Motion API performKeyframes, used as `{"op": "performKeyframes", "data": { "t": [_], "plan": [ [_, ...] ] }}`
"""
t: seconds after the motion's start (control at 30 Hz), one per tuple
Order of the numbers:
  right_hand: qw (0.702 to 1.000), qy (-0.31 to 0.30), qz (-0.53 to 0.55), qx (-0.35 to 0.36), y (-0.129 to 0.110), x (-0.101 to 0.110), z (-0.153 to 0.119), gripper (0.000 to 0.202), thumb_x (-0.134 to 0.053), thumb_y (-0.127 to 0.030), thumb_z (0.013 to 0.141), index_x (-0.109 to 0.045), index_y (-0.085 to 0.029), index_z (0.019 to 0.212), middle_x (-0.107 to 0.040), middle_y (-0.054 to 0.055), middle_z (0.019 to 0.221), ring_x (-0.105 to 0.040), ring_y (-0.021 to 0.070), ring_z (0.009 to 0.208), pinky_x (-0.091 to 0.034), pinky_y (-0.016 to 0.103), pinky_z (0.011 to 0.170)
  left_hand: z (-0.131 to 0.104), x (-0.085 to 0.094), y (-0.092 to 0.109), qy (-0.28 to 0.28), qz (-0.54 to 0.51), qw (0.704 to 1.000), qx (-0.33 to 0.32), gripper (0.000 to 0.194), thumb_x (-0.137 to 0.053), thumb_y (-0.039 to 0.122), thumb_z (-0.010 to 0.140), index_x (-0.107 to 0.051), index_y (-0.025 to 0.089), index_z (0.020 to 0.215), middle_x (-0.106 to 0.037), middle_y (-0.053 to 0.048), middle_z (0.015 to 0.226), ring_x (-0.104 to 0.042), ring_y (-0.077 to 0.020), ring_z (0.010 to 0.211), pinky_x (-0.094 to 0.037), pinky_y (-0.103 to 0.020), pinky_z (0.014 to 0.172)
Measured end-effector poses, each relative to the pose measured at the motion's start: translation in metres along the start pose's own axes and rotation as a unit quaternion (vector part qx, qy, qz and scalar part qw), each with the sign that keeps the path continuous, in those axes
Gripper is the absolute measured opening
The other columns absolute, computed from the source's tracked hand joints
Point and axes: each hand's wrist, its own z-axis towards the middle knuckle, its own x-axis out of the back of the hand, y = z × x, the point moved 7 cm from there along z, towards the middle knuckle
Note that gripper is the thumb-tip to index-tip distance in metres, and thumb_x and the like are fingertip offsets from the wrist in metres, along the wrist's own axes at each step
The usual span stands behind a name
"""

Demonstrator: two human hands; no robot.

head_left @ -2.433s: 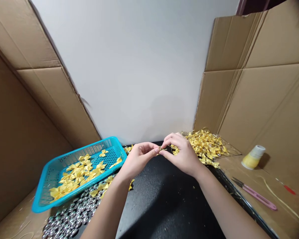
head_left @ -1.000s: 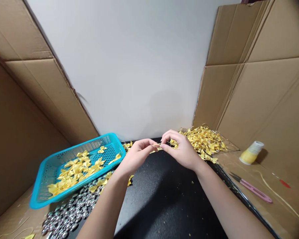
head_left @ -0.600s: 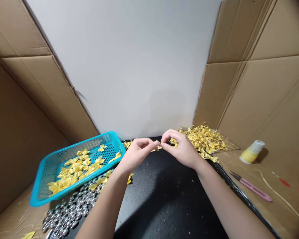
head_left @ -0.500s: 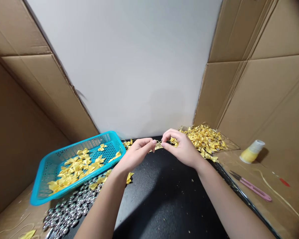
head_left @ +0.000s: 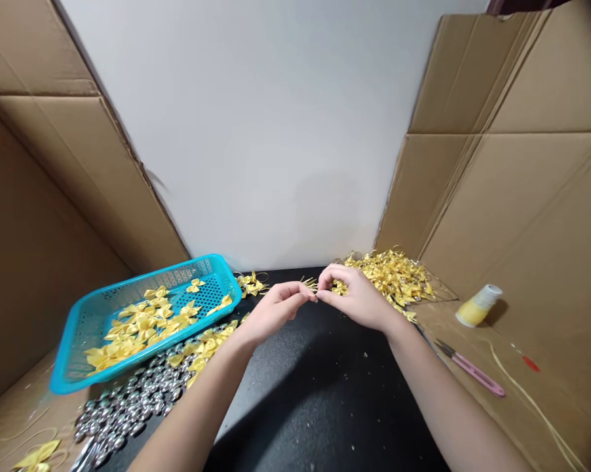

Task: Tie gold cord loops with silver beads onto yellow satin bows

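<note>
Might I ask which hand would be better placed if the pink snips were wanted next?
Probably the right hand: the snips lie just beyond its forearm, on the right, while the left hand is farther off.

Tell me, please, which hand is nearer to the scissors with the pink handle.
The right hand: the scissors lie to its right, beyond the right forearm. The left hand is farther away, on the other side of the right hand.
</note>
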Motion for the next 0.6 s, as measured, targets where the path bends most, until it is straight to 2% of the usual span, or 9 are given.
{"op": "performKeyframes", "data": {
  "t": [0.07, 0.2, 0.4, 0.6],
  "plan": [
    [1.000, -0.016, 0.012, -0.009, 0.003, -0.005, -0.010, 0.012, -0.061, -0.012, 0.080, -0.059, -0.018, 0.070, -0.060, 0.000, 0.078, -0.057, 0.0149, 0.077, -0.046, 0.029, 0.075, -0.008, -0.005, -0.007, 0.015, -0.002, 1.000, 0.014, 0.022, -0.056, 0.036, 0.080, -0.064, 0.017, 0.073, -0.039, 0.006, 0.053, -0.029, -0.0081, 0.048, -0.023, -0.021, 0.047],
    [0.997, -0.032, 0.050, -0.044, 0.010, -0.025, -0.047, 0.013, -0.063, -0.012, 0.080, -0.058, -0.019, 0.071, -0.060, 0.000, 0.079, -0.058, 0.0152, 0.077, -0.047, 0.029, 0.073, -0.036, -0.021, -0.030, 0.029, -0.029, 0.997, 0.064, 0.023, -0.062, 0.037, 0.076, -0.067, 0.016, 0.067, -0.055, 0.001, 0.060, -0.032, -0.0081, 0.049, -0.024, -0.021, 0.046],
    [0.990, -0.051, 0.090, -0.096, 0.013, -0.054, -0.099, 0.013, -0.063, -0.012, 0.081, -0.058, -0.020, 0.072, -0.061, 0.001, 0.078, -0.059, 0.0160, 0.077, -0.047, 0.030, 0.073, -0.082, -0.057, -0.072, -0.016, -0.074, 0.981, 0.176, 0.036, -0.067, 0.049, 0.072, -0.068, 0.013, 0.069, -0.038, 0.005, 0.050, -0.024, -0.0071, 0.049, -0.015, -0.023, 0.048],
    [0.988, -0.084, 0.073, -0.110, 0.016, -0.065, -0.119, 0.010, -0.066, -0.012, 0.079, -0.060, -0.020, 0.078, -0.063, 0.002, 0.083, -0.059, 0.0175, 0.081, -0.046, 0.033, 0.076, -0.102, -0.067, -0.090, -0.007, -0.091, 0.974, 0.209, 0.039, -0.068, 0.053, 0.072, -0.071, 0.014, 0.072, -0.036, 0.007, 0.047, -0.023, -0.0064, 0.046, -0.014, -0.023, 0.047]
  ]
}}
